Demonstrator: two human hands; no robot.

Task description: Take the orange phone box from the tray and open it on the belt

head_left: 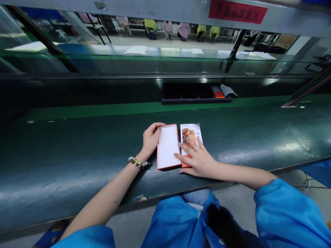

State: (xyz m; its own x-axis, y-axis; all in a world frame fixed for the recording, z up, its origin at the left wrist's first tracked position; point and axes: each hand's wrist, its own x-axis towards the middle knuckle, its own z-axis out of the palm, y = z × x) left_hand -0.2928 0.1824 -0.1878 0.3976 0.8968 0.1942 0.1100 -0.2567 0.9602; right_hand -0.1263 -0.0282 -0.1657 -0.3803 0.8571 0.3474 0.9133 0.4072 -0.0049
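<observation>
Box [167,153], red-rimmed and open, lies flat toward the near edge of the counter [90,137], showing a plain white inside. Your left hand [150,140] holds it narrowly at the upper left corner, thumb over the rim. Your right hand [203,161] is spread wide across the printed carton [191,132] just beside it, fingertips reaching the box's right side. Pushing down with those fingers could dent the rim or smudge the white surface. Nails dragged over the carton's picture might scratch it. Because the counter looks smooth, an uneven push from you could slide either piece toward the near edge.
</observation>
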